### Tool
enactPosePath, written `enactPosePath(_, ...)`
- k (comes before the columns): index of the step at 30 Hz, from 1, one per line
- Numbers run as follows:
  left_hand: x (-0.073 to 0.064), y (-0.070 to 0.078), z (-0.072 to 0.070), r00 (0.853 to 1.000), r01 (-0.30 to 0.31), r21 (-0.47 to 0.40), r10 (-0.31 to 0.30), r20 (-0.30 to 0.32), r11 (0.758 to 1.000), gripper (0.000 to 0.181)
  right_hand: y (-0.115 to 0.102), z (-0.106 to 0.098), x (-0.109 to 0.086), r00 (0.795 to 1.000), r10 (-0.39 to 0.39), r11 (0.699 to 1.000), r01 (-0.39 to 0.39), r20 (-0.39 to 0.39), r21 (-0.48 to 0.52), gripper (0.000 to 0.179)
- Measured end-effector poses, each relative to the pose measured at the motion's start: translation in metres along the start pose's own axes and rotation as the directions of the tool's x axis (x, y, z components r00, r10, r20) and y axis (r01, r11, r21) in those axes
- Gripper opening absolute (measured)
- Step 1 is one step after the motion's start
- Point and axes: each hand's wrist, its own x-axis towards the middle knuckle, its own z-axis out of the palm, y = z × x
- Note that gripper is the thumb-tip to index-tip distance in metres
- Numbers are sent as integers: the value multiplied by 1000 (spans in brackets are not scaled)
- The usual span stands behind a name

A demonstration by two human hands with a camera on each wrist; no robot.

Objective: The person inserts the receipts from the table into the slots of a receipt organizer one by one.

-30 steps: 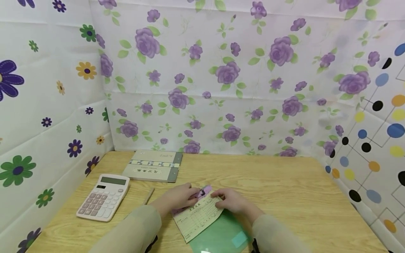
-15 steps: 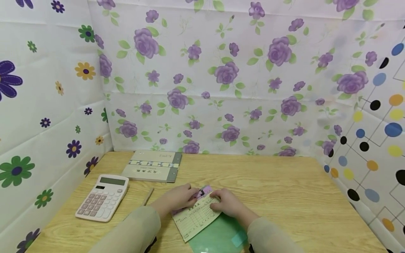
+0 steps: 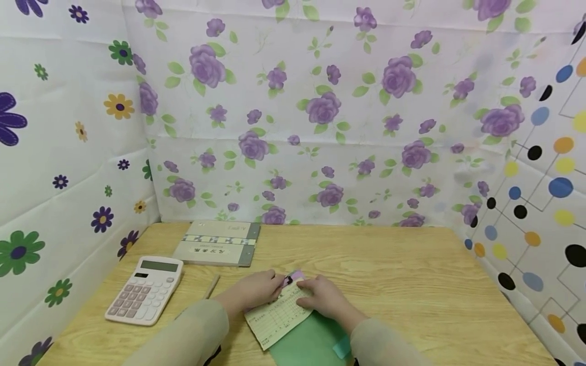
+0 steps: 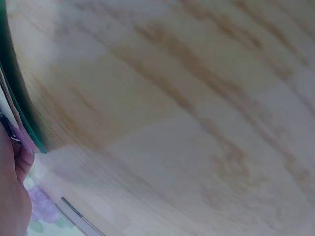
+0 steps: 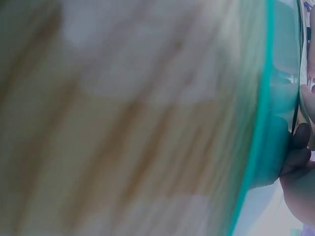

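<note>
A green folder (image 3: 302,341) with a light blue tab (image 3: 341,347) lies between my hands in the head view. Over it is a cream printed form (image 3: 276,320), and a strip of a purple sheet (image 3: 296,275) shows along the top beside a small black clip (image 3: 288,280). My left hand (image 3: 256,291) grips the upper left of this stack, its fingertips at the clip; the left wrist view shows the fingers curled at the folder's edge (image 4: 34,137). With thumb and forefinger, my right hand (image 3: 327,300) pinches the form's right edge, as its other fingers bend behind the folder.
A pink and white calculator (image 3: 145,290) sits at the left of the wooden table (image 3: 412,284). Behind it lies a grey-white account book (image 3: 217,243). A thin wooden stick (image 3: 211,286) is partly hidden by my left forearm. Flowered cloth (image 3: 320,152) surrounds the table.
My right hand has shifted slightly left along the form's edge, and the form has turned a little. The folder's green surface looks more tilted, its tab narrower. My left hand keeps its grip.
</note>
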Motion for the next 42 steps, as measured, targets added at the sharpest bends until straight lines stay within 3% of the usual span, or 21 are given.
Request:
enactPosePath(9,-1,-8,7,994,-76,60,81,-78,995,35,-8,5,8,1000,21,999,-22,-16,-50,47)
enactPosePath(21,-3,-12,18,983,-115,155,135,-126,981,36,-10,12,14,996,85,993,-87,-34,-77,52)
enactPosePath(25,-3,-11,20,978,-127,163,151,-147,978,36,-8,9,11,997,68,996,-70,-39,-58,51)
enactPosePath(32,-2,-12,22,972,-138,134,160,-172,981,38,6,-2,4,999,-10,999,11,39,-35,44)
enactPosePath(36,0,-13,22,982,-119,36,123,-146,992,42,16,-10,1,995,-51,997,56,89,-50,43)
enactPosePath(42,4,-12,20,988,-89,-100,75,-132,991,45,24,-19,-5,992,-81,991,90,95,-103,46)
